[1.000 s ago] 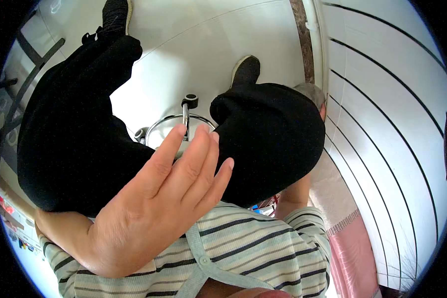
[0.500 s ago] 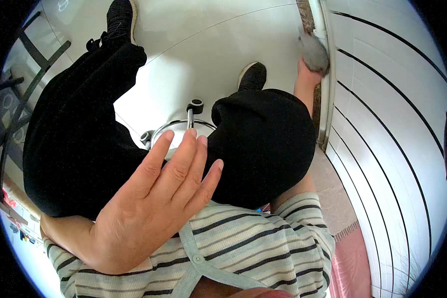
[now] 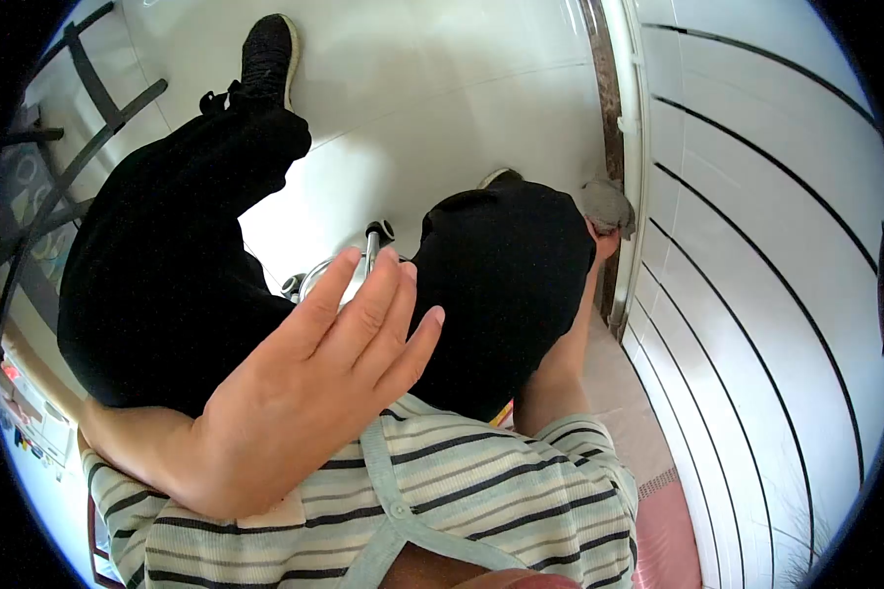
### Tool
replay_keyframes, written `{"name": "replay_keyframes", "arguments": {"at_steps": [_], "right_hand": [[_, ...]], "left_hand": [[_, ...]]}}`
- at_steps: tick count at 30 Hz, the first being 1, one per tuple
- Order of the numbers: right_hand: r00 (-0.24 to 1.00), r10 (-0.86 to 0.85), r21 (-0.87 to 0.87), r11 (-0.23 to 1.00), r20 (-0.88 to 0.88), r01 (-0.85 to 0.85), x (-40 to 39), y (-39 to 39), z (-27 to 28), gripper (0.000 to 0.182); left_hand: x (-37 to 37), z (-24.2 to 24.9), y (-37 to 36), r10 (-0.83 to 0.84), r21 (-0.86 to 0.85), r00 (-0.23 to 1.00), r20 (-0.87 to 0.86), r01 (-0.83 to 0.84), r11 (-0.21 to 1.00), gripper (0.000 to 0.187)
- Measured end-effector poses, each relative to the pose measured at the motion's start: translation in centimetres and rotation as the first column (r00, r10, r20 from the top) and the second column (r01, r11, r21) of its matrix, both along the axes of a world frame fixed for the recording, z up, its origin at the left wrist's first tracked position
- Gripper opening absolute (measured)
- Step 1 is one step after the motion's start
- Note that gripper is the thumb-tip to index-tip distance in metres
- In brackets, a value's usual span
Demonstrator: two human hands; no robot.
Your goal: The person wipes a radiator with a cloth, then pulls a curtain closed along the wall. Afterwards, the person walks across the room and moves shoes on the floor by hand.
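My right hand is closed around a bunched grey cloth beyond my right knee. The cloth lies against the brown skirting strip and white edge at the foot of the white wall; my knee and leg hide part of that forearm. In front of my striped shirt, my left hand has its back to the camera, its fingers stretched out and holding nothing. Its thumb is out of sight. Both legs, in black trousers, are bent and spread apart.
Between my legs shows a chrome frame with casters, partly behind my left fingers. A black metal rack stands at the left over pale floor tiles. A pink surface lies at lower right, beside the wall.
My right hand has drawn the grey cloth back along the foot of the wall, closer to my knee. My left hand keeps nearly the same pose. The view has shifted slightly.
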State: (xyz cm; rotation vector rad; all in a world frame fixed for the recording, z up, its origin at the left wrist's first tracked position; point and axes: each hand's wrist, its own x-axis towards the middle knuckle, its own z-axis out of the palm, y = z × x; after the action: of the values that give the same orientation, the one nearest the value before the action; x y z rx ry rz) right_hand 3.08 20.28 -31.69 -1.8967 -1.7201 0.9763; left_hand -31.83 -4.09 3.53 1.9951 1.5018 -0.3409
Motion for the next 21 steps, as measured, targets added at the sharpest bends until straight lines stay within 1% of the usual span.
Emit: {"name": "replay_keyframes", "arguments": {"at_steps": [2,3,4,5,6,7,8,9,10,11,12,13,14,15,16,17,18,20,21], "right_hand": [[0.977,0.058,0.003,0.998,-0.204,-0.059,1.4,2.1,-4.1,0.043],[0.935,-0.004,-0.077,0.997,-0.356,-0.025,-1.0,2.6,-3.4,0.042],[0.850,-0.119,-0.213,0.977,-0.513,0.009,-5.1,2.5,-0.8,0.040],[0.749,-0.237,-0.341,0.940,-0.618,0.015,-9.0,1.8,2.7,0.039],[0.667,-0.310,-0.424,0.905,-0.677,-0.009,-12.4,1.4,5.3,0.038],[0.636,-0.303,-0.425,0.904,-0.710,-0.044,-15.6,1.4,7.1,0.037],[0.657,-0.217,-0.357,0.930,-0.722,-0.085,-18.4,1.8,8.4,0.036],[0.784,0.053,-0.135,0.976,-0.618,-0.173,-19.7,2.5,8.2,0.035],[0.867,0.264,0.086,0.964,-0.424,-0.252,-21.0,3.3,8.0,0.035],[0.842,0.527,0.402,0.751,0.112,-0.523,-22.1,4.1,7.7,0.034],[0.840,0.532,0.406,0.748,0.105,-0.525,-22.7,4.7,7.4,0.034],[0.736,0.571,0.470,0.569,0.364,-0.675,-22.9,5.4,6.7,0.034],[0.594,0.534,0.468,0.366,0.602,-0.804,-23.1,6.1,5.8,0.034],[0.597,0.542,0.478,0.360,0.592,-0.801,-23.0,6.8,5.0,0.034],[0.548,0.514,0.469,0.288,0.660,-0.835,-22.7,7.3,4.6,0.035],[0.496,0.485,0.445,0.226,0.720,-0.867,-22.2,7.9,3.9,0.036],[0.493,0.496,0.444,0.222,0.715,-0.868,-22.4,8.0,3.9,0.036],[0.495,0.484,0.438,0.234,0.722,-0.868,-22.8,8.2,3.6,0.034],[0.467,0.436,0.383,0.271,0.769,-0.883,-23.0,8.3,3.4,0.034]], "left_hand": [[-0.2,0.0,0.1,-0.004,0.013,1.000,0.000,0.004,1.000,0.047],[-0.3,-0.1,0.2,0.005,0.013,1.000,0.018,-0.005,1.000,0.048],[-0.4,-0.1,0.2,0.013,0.009,0.999,0.037,-0.013,1.000,0.048],[-0.6,0.0,0.2,0.021,0.008,0.999,0.030,-0.022,1.000,0.048],[-0.8,0.0,0.2,0.023,0.024,1.000,0.014,-0.023,0.999,0.048],[-1.0,0.0,0.1,0.026,0.045,1.000,-0.002,-0.025,0.999,0.049],[-1.2,0.1,0.1,0.035,0.048,0.999,-0.010,-0.034,0.998,0.049],[-1.3,0.2,0.2,0.036,0.060,0.999,0.006,-0.037,0.998,0.049],[-1.5,0.3,0.1,0.037,0.073,0.999,0.022,-0.039,0.997,0.050],[-1.7,0.5,0.1,0.046,0.078,0.999,0.013,-0.046,0.996,0.050],[-2.1,0.7,0.2,0.003,0.079,0.999,0.047,-0.006,0.997,0.050],[-2.3,0.9,0.2,-0.039,0.079,0.996,0.080,0.033,0.996,0.049],[-2.5,1.0,0.1,-0.031,0.075,0.997,0.069,0.025,0.997,0.049],[-2.5,1.1,0.0,-0.045,0.098,0.995,0.092,0.036,0.995,0.049],[-2.9,0.9,-0.6,-0.054,0.131,0.992,0.114,0.039,0.991,0.049],[-3.2,1.0,-0.3,-0.084,0.105,0.988,0.130,0.071,0.992,0.053],[-3.3,1.0,-0.3,-0.074,0.097,0.989,0.129,0.061,0.993,0.053],[-3.5,1.1,-0.2,-0.033,0.142,0.995,0.097,0.019,0.990,0.048],[-3.7,1.1,-0.1,-0.032,0.139,0.995,0.097,0.018,0.990,0.048]]}}
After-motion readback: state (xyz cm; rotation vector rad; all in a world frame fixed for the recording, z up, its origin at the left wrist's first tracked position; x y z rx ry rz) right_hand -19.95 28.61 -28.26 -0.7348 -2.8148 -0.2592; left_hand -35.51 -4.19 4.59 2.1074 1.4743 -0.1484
